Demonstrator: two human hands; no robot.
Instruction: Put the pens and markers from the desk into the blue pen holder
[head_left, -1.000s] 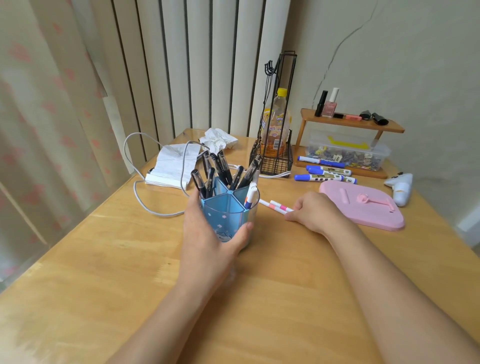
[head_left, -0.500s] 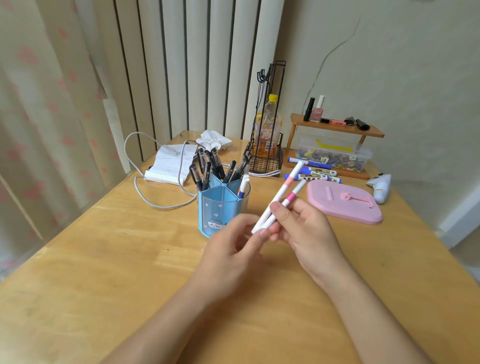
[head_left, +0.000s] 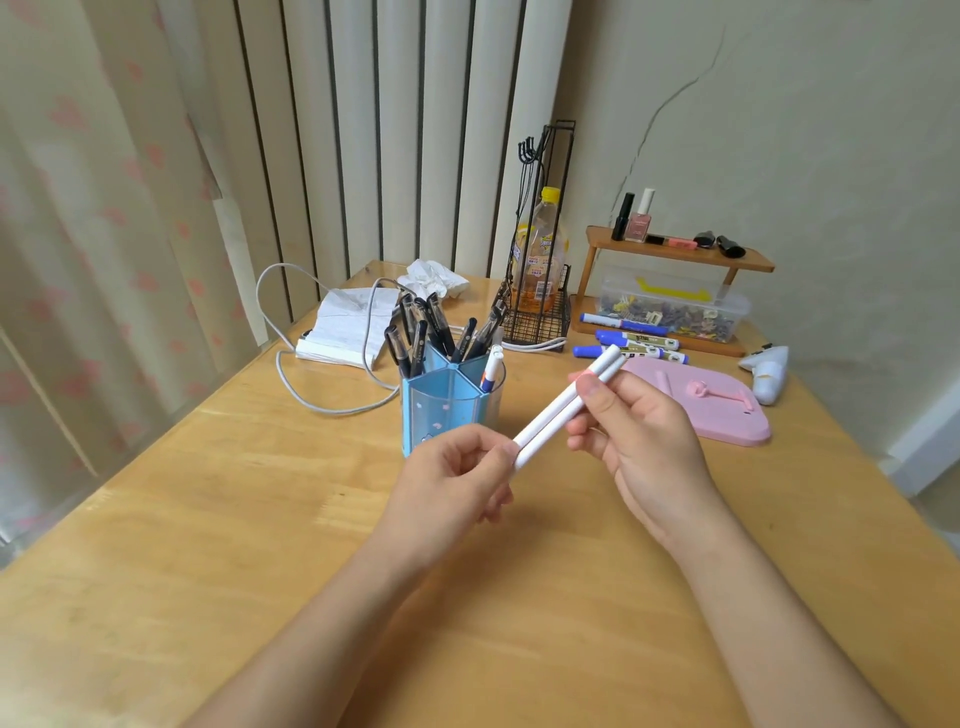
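bare wooden desk (head_left: 208, 571) wide open in front | left hand (head_left: 447, 483) pinches lower ends, right hand (head_left: 639, 431) grips upper part of two white pink-banded markers (head_left: 558, 415), held above desk | blue plastic pen holder (head_left: 449, 410) just behind, partly hidden | blue-capped markers (head_left: 631, 340) lie beyond, labels unreadable

The counter (head_left: 218, 545) is smooth pale wood; the pen holder (head_left: 441, 415) is glossy blue translucent plastic.
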